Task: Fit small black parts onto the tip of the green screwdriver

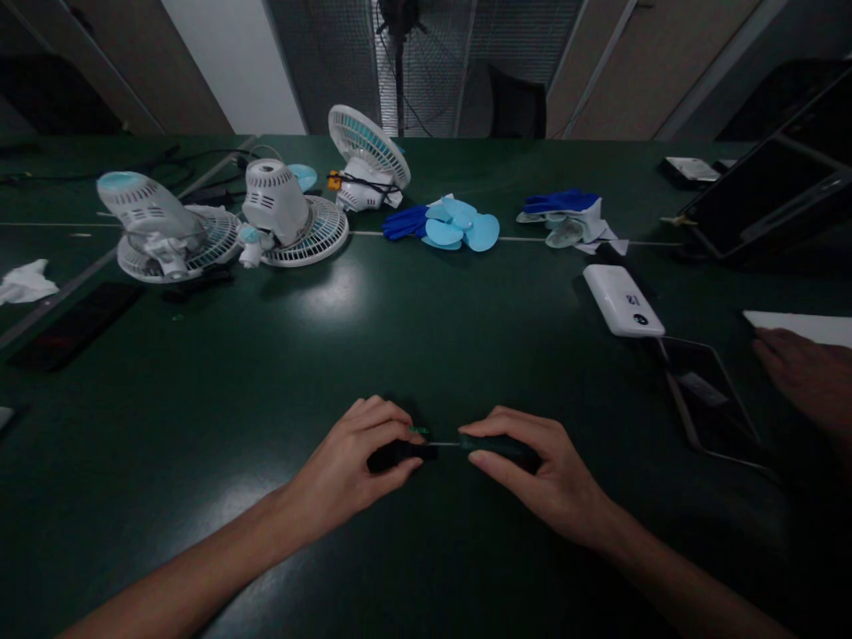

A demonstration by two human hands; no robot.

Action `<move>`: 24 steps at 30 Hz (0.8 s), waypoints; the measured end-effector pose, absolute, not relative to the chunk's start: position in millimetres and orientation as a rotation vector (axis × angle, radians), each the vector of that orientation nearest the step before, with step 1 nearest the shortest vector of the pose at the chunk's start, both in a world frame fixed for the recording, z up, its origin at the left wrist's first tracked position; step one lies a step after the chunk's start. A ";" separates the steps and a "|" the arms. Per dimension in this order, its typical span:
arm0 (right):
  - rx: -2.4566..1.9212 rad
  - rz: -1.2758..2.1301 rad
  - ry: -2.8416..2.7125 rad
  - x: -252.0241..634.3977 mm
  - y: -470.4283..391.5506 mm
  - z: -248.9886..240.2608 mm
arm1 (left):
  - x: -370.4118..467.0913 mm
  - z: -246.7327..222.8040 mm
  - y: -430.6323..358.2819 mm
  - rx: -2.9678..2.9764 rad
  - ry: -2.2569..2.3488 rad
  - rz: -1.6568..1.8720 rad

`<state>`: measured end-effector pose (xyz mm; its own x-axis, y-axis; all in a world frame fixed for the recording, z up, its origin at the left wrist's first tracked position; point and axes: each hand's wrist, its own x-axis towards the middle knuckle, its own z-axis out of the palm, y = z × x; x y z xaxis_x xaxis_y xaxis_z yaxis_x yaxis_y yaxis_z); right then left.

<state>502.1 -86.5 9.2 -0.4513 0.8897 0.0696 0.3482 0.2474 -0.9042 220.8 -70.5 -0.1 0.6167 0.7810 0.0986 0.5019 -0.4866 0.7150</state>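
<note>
Over the dark green table (426, 355), near its front middle, my left hand (373, 444) is closed around a small black object (399, 454) whose kind I cannot make out. Facing it, my right hand (532, 461) grips the dark handle of a screwdriver (502, 450). The tool's thin metal shaft points left and reaches the black object between the hands; its tip is hidden. A little green marking shows by my left fingertips.
White fans (286, 213) lie at the back left, beside light blue blades (462, 224) and blue-white gloves (572, 217). To the right are a white power bank (624, 300), a phone (709, 399) and another person's hand (808, 373). A dark phone (76, 324) lies left.
</note>
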 end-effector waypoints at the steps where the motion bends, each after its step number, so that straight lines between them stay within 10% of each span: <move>1: -1.131 1.171 -1.914 502.4 -86.3 9.5 | 221.0 -0.2 -70.3 2.189 1.000 0.556; 24: -1.400 1.029 -1.671 513.8 -88.2 3.9 | 196.7 3.1 -41.1 2.617 0.957 0.314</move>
